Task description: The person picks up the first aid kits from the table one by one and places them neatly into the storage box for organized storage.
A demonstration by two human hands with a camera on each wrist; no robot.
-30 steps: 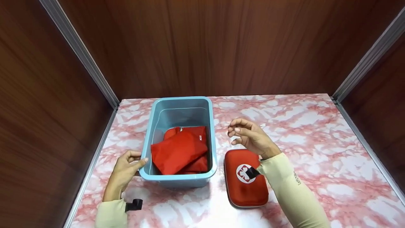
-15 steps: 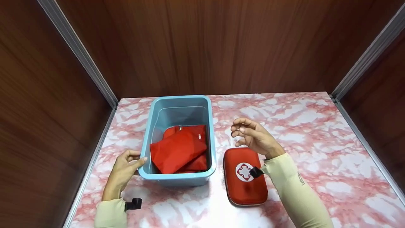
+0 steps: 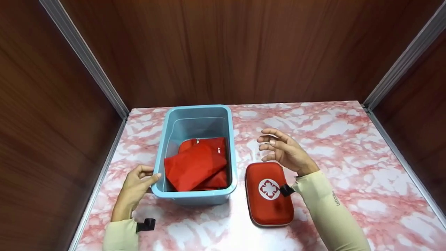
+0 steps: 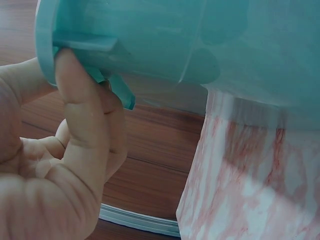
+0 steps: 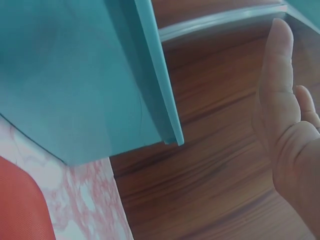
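A blue plastic bin (image 3: 231, 150) stands left of centre, and inside it lie several red fabric pouches (image 3: 195, 167), one lettered "KIT". My left hand (image 3: 136, 184) pinches the bin's left rim near the front corner. In the left wrist view its fingers (image 4: 82, 100) curl under the lip. To the right of the bin, a red zipped first aid case (image 3: 270, 212) with a white cross emblem lies flat on the table. My right hand (image 3: 287, 153) hovers above the case's far end, fingers loosely bent and holding nothing.
The table (image 3: 334, 139) has a pink and white marbled top. Dark wood panels (image 3: 244, 52) enclose it at the back and both sides, with metal strips (image 3: 400, 62) at the corners. Black wrist cameras (image 3: 287, 190) stick out from both sleeves.
My right hand has drifted slightly right, away from the bin, and its fingers have spread a little. The left hand keeps its grip on the rim.
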